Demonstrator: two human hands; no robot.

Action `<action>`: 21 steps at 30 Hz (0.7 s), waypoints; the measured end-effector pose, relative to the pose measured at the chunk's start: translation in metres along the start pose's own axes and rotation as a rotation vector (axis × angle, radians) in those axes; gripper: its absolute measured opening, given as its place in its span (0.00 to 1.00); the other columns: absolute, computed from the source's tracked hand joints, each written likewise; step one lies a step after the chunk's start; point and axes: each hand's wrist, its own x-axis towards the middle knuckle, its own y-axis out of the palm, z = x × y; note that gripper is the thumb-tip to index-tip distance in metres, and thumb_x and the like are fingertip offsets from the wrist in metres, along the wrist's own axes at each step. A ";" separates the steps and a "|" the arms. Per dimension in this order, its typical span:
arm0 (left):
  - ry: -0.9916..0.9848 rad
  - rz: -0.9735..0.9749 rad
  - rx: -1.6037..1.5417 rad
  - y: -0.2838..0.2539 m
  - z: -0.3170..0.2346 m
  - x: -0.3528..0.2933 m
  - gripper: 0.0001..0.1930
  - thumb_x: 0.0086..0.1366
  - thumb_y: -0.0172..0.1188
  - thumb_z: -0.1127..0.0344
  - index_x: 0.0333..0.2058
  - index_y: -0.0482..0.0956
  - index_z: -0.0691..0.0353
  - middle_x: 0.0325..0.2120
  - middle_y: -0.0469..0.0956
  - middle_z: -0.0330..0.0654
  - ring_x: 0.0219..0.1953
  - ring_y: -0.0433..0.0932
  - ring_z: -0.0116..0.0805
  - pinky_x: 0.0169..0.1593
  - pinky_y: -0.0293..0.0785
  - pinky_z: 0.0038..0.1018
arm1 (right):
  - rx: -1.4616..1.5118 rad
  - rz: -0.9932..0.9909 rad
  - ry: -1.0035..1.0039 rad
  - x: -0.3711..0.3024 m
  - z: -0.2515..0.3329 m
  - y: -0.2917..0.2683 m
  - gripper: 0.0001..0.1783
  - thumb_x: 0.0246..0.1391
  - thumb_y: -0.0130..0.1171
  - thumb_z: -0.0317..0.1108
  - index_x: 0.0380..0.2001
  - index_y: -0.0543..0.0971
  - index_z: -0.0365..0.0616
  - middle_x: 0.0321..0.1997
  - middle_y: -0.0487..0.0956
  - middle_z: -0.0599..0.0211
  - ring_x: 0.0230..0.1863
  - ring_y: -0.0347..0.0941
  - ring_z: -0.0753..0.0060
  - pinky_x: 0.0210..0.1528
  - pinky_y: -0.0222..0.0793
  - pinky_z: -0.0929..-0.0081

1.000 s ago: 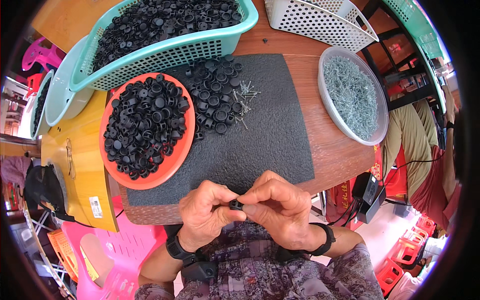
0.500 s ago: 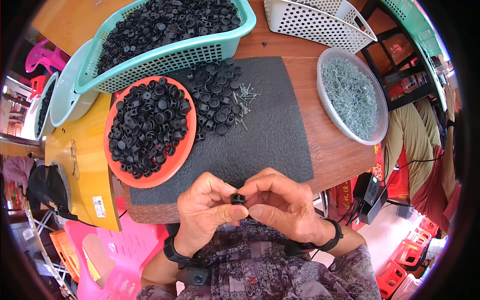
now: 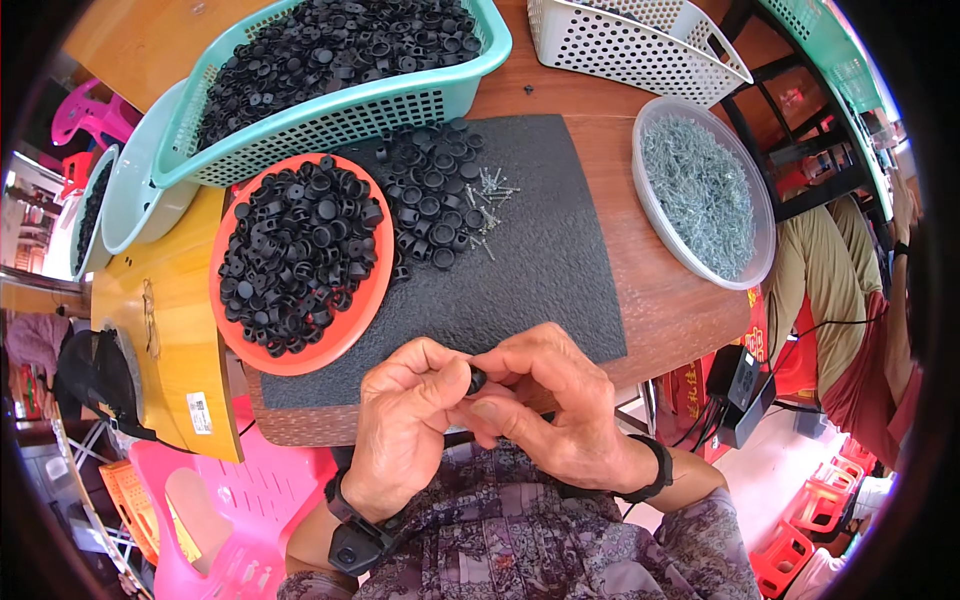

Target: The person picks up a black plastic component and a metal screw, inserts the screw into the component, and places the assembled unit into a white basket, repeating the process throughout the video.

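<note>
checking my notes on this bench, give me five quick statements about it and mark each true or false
1. The left hand holds a black part. True.
2. The screw tub stands left of the orange plate. False: the tub is right of the plate.
3. Loose screws lie on the dark mat. True.
4. The teal basket is filled with screws. False: the basket holds black parts.
5. The mat is bright yellow. False: it is dark grey.
</note>
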 end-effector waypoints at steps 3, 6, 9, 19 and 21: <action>0.036 -0.059 0.041 0.008 0.002 -0.002 0.10 0.63 0.56 0.65 0.35 0.71 0.69 0.28 0.78 0.50 0.27 0.79 0.37 0.27 0.76 0.28 | -0.089 -0.022 -0.059 0.003 0.004 0.001 0.18 0.36 0.66 0.22 0.35 0.76 0.37 0.29 0.74 0.63 0.31 0.69 0.62 0.31 0.65 0.69; 0.060 -0.091 0.030 0.012 0.000 -0.003 0.10 0.64 0.55 0.66 0.34 0.71 0.68 0.27 0.78 0.49 0.27 0.79 0.36 0.27 0.76 0.28 | -0.163 -0.020 -0.105 0.006 0.005 0.000 0.16 0.38 0.65 0.22 0.35 0.75 0.37 0.29 0.73 0.63 0.30 0.69 0.65 0.30 0.65 0.71; 0.050 -0.095 -0.049 0.006 -0.002 -0.002 0.10 0.64 0.54 0.65 0.34 0.71 0.68 0.26 0.78 0.50 0.27 0.79 0.38 0.26 0.77 0.28 | -0.009 0.050 0.079 0.009 0.006 -0.005 0.14 0.43 0.64 0.23 0.36 0.75 0.36 0.29 0.74 0.64 0.28 0.70 0.73 0.28 0.66 0.77; 0.017 -0.105 0.045 0.009 -0.002 0.000 0.11 0.64 0.54 0.64 0.37 0.68 0.67 0.22 0.77 0.51 0.20 0.79 0.39 0.20 0.74 0.28 | 0.656 0.115 0.629 0.018 0.015 -0.014 0.10 0.54 0.55 0.23 0.39 0.73 0.30 0.26 0.76 0.64 0.25 0.74 0.77 0.27 0.70 0.81; 0.036 -0.120 0.071 0.011 -0.003 0.000 0.11 0.64 0.52 0.65 0.38 0.67 0.68 0.20 0.77 0.51 0.19 0.78 0.40 0.19 0.73 0.29 | 0.700 0.120 0.667 0.021 0.018 -0.015 0.10 0.54 0.55 0.25 0.39 0.74 0.30 0.25 0.76 0.64 0.24 0.74 0.77 0.28 0.71 0.81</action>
